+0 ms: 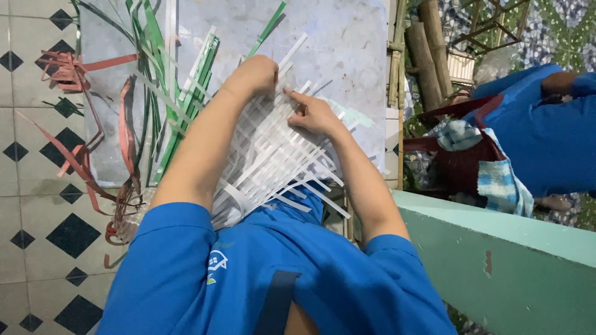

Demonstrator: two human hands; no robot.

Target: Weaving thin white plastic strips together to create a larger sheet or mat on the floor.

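Two bare hands, left hand [256, 74] and right hand [312, 113], worked one white woven mat [273, 164]. One grey board [347, 49], one red chair [462, 155], and one checked cloth [503, 180] stood nearby.

Loose green strips [186, 80] and red strips [81, 149] lie at the left over a grey board [347, 43], on a floor of white tiles with black diamonds [37, 236]. Bamboo poles [425, 56] stand beyond a pale green ledge [509, 248]; a checked cloth [503, 180] hangs beside another person's blue sleeve [546, 136].
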